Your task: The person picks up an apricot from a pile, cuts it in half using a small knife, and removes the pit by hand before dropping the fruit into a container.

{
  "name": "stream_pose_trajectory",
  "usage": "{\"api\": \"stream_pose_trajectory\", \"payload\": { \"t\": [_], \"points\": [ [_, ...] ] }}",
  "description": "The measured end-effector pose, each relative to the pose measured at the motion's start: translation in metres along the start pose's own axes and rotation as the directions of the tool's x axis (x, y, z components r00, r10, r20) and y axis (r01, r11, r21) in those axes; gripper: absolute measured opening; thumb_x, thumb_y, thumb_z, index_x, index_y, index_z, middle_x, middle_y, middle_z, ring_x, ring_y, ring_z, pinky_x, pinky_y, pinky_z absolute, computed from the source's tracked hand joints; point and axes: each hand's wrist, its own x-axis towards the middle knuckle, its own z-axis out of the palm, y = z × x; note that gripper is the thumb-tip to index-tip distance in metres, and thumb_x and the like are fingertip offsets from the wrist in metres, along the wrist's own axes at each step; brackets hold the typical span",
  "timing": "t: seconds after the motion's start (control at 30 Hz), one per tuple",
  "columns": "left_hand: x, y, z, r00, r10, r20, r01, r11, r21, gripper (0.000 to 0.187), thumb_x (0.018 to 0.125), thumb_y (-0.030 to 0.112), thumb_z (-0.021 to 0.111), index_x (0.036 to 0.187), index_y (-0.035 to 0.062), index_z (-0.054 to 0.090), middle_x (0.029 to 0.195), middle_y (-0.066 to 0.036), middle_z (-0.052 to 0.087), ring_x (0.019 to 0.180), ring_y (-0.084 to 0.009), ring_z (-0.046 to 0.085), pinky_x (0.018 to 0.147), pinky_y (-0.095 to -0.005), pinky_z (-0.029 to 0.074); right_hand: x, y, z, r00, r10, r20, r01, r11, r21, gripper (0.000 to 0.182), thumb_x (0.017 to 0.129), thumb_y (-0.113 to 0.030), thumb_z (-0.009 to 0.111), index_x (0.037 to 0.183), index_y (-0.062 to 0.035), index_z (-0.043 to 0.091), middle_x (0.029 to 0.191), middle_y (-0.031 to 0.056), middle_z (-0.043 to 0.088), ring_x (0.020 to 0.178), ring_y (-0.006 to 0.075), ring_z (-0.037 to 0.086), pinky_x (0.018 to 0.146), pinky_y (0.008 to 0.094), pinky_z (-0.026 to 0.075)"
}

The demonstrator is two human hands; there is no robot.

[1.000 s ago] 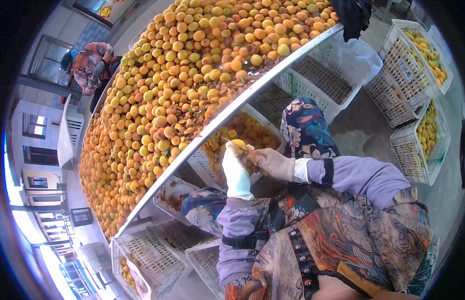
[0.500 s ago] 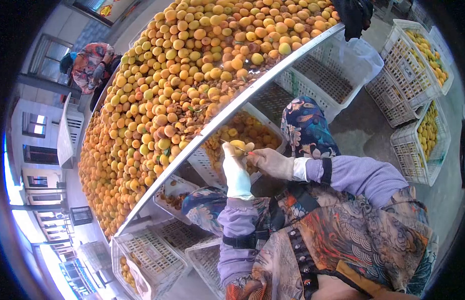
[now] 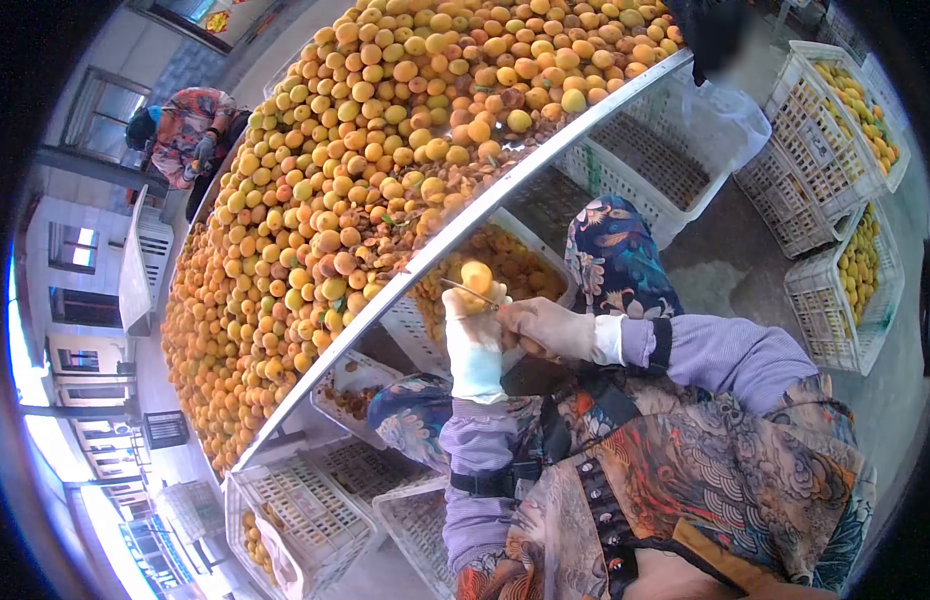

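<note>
My left hand (image 3: 472,312), in a white glove, grips a yellow apricot (image 3: 476,278) at its fingertips. Gloved as well, my right hand (image 3: 551,326) is closed around a small knife (image 3: 469,290), whose thin blade crosses the apricot's lower side. Both hands are close together over a white crate (image 3: 409,330) that contains cut apricot pieces (image 3: 505,255). Just beyond them runs the metal edge of a table (image 3: 425,262) heaped with whole apricots (image 3: 330,190). Brown scraps (image 3: 410,225) lie among the fruit near that edge.
White crates of yellow fruit (image 3: 820,120) are stacked at the right. A lined crate (image 3: 675,207) stands under the table, and more crates (image 3: 295,500) are at the lower left. Another person (image 3: 190,140) bends beside the table's far side.
The apricot in my left hand has turned and now sits higher, with its rounded side up. The knife blade has shifted across it. The other person's arms have moved.
</note>
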Motion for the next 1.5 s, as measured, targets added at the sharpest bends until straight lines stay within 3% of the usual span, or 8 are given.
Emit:
{"api": "stream_pose_trajectory", "payload": {
  "t": [0.23,0.43,0.77,0.87,0.97,1.0,1.2,1.5],
  "points": [
    [0.013,0.012,-0.031,0.999,-0.036,-0.015,0.032,0.98,-0.197,0.041,0.092,0.038,0.052,0.119,0.0056,0.05,0.109,-0.015,0.058,0.103,-0.0305,0.055,0.095,-0.0452,0.043,-0.017,-0.031,-0.019,0.977,-0.189,-0.097,0.203,0.963,0.177,0.047,0.096,-0.047,0.039,0.077,-0.0063,0.055,0.045,-0.0008,0.041,0.031,0.0077,0.035,0.031,0.0226,0.029],
    [-0.007,0.017,-0.017,0.932,-0.077,0.354,0.213,0.907,-0.363,0.05,0.09,0.036,0.054,0.124,0.0005,0.046,0.115,-0.019,0.055,0.102,-0.0321,0.056,0.097,-0.0463,0.041,-0.025,-0.067,-0.017,0.935,-0.321,-0.153,0.353,0.895,0.275,0.036,0.095,-0.039,0.046,0.083,-0.0062,0.052,0.047,-0.0005,0.042,0.032,0.0078,0.037,0.031,0.0212,0.03],
    [-0.042,0.009,0.034,0.942,-0.31,0.125,0.328,0.932,-0.154,0.058,0.095,0.051,0.031,0.108,-0.0016,0.051,0.078,-0.012,0.057,0.057,-0.0201,0.053,0.06,-0.0323,0.046,-0.023,-0.101,0.005,0.784,-0.604,-0.147,0.619,0.741,0.259,0.031,0.096,-0.03,0.041,0.079,-0.0051,0.051,0.054,-0.0005,0.04,0.044,0.0081,0.038,0.043,0.0217,0.032],
    [-0.052,0.0,0.04,0.946,-0.105,0.308,0.077,0.992,0.102,0.019,0.092,0.006,0.046,0.108,0.006,0.036,0.08,-0.012,0.05,0.059,-0.0195,0.053,0.052,-0.0276,0.045,-0.017,-0.092,0.005,0.782,-0.61,-0.129,0.614,0.716,0.333,0.032,0.093,-0.032,0.049,0.076,-0.0053,0.053,0.052,-0.0005,0.045,0.039,0.0067,0.038,0.037,0.0204,0.028],
    [-0.054,0.006,0.054,0.945,-0.23,0.235,0.197,0.968,0.156,0.041,0.085,-0.01,0.046,0.118,0.0083,0.03,0.085,-0.012,0.051,0.06,-0.017,0.054,0.051,-0.0228,0.045,-0.022,-0.091,0.008,0.767,-0.636,-0.09,0.63,0.718,0.295,0.031,0.093,-0.032,0.052,0.075,-0.0059,0.053,0.054,-0.0001,0.046,0.039,0.006,0.038,0.036,0.0201,0.028],
    [-0.059,0.007,0.072,0.965,-0.261,-0.035,0.262,0.939,0.222,0.056,0.095,0.054,0.023,0.093,0.0037,0.049,0.066,-0.01,0.051,0.048,-0.0196,0.049,0.043,-0.0241,0.039,-0.026,-0.093,0.011,0.796,-0.594,-0.118,0.599,0.745,0.294,0.032,0.093,-0.031,0.051,0.073,-0.0058,0.051,0.054,-0.0004,0.044,0.041,0.0064,0.038,0.038,0.0204,0.028],
    [-0.063,0.0,0.073,0.985,-0.137,0.106,0.09,0.927,0.364,0.045,0.098,0.045,0.028,0.107,0.004,0.044,0.077,-0.01,0.052,0.049,-0.0161,0.048,0.047,-0.0251,0.043,-0.031,-0.091,0.003,0.855,-0.515,-0.065,0.51,0.809,0.291,0.029,0.091,-0.026,0.055,0.071,-0.0051,0.05,0.056,0.0011,0.047,0.044,0.0064,0.04,0.04,0.0201,0.029],
    [-0.055,-0.002,0.061,0.94,-0.313,0.135,0.274,0.93,0.246,0.035,0.097,0.036,0.035,0.114,0.005,0.041,0.087,-0.012,0.053,0.051,-0.016,0.049,0.049,-0.0269,0.047,-0.021,-0.076,-0.007,0.884,-0.466,-0.014,0.448,0.841,0.303,0.023,0.089,-0.026,0.059,0.077,-0.0073,0.056,0.058,-0.0012,0.053,0.042,0.0057,0.045,0.037,0.0183,0.032]
  ]
}}
